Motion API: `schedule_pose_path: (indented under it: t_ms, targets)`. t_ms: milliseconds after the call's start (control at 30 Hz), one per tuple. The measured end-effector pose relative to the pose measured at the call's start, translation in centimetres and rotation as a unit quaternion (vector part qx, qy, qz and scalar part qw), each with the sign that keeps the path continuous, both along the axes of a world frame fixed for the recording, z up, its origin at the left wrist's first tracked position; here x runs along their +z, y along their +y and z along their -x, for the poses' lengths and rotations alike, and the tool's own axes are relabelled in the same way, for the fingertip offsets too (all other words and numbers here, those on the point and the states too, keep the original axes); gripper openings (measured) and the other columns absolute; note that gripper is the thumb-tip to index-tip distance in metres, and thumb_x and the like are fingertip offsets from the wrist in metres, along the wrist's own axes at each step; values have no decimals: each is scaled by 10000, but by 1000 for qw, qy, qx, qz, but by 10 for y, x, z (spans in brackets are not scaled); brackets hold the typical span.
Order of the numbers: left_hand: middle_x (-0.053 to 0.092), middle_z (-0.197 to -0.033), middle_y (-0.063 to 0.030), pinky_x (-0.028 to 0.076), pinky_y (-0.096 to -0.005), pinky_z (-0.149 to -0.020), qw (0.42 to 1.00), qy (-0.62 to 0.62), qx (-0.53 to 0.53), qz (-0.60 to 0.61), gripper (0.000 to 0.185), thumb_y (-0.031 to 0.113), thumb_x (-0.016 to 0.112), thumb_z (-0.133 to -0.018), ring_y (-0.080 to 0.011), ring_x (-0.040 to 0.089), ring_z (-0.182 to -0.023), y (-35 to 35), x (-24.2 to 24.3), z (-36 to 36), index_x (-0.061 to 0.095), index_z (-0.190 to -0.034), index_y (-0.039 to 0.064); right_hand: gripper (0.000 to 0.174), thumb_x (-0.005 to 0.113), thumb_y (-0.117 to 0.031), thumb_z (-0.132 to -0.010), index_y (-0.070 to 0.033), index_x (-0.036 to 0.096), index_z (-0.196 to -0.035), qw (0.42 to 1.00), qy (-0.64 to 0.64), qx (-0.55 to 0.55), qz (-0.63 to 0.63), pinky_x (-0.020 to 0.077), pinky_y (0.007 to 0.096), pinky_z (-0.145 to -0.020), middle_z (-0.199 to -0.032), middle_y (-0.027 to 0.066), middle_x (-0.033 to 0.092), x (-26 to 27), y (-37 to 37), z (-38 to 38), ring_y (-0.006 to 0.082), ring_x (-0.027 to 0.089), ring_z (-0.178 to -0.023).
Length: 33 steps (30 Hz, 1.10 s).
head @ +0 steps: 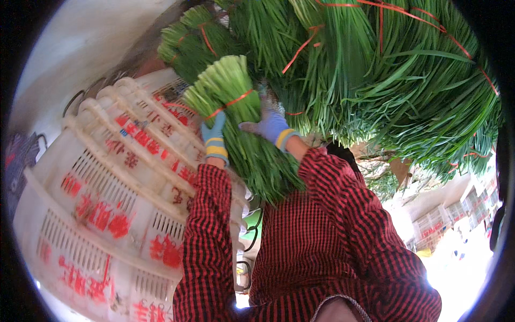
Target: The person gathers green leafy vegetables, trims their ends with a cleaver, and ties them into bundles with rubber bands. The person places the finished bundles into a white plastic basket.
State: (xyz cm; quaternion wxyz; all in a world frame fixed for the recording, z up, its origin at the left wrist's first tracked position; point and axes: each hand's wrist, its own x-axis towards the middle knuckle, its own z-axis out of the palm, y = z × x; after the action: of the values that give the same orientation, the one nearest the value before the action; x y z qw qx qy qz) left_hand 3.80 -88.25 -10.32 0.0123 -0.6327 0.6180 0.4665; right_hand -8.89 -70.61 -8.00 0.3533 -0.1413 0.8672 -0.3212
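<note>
My left hand (215,133), in a light blue knit glove with a yellow band, grips one side of a bundle of long green leafy stalks (249,141), just below its red tie. On the bundle's other side lies my right hand (267,126) in a blue-violet glove, its thumb across the leaves. Both hands hold the bundle between them, pale cut ends pointing away from me and the leaf tips hanging towards my chest. The fingers behind the leaves are hidden.
On the left stand stacked white plastic crates (132,177) with red markings. Across the top and right lies a large heap of similar green bundles (342,60) with red ties. More crates (434,225) stand farther off at the right, near loose plant scraps (378,181).
</note>
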Motion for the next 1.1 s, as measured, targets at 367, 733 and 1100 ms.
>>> schedule_pose_path:
  t_ms: [367,733,1100]
  targets:
    - [495,-1381,-176,440,-345,-1020,951,252,109,-145,564,5,653,-862,-261,524,-1208,81,18,59,424,-1376,-30,655,698,-30,-735,-46,513,-1363,958,269,-86,-48,472,405,-918,-1295,160,607,239,173,99,316,623,-1076]
    - [600,-1276,-155,439,-325,-1011,889,334,-269,-162,400,18,622,-912,-213,574,-1182,229,233,254,514,-1296,-10,1117,857,-350,-626,-3,246,-1495,839,368,-303,-263,375,472,-1054,-1358,231,520,257,264,298,409,504,-1223]
    - [490,-1402,-147,428,-401,-1062,825,391,-222,-342,911,86,850,-706,-242,514,-1257,248,230,252,329,-1449,7,1054,869,-169,-609,-1,314,-1489,990,82,-55,101,368,441,-1085,-1379,230,501,358,214,173,367,485,-1272]
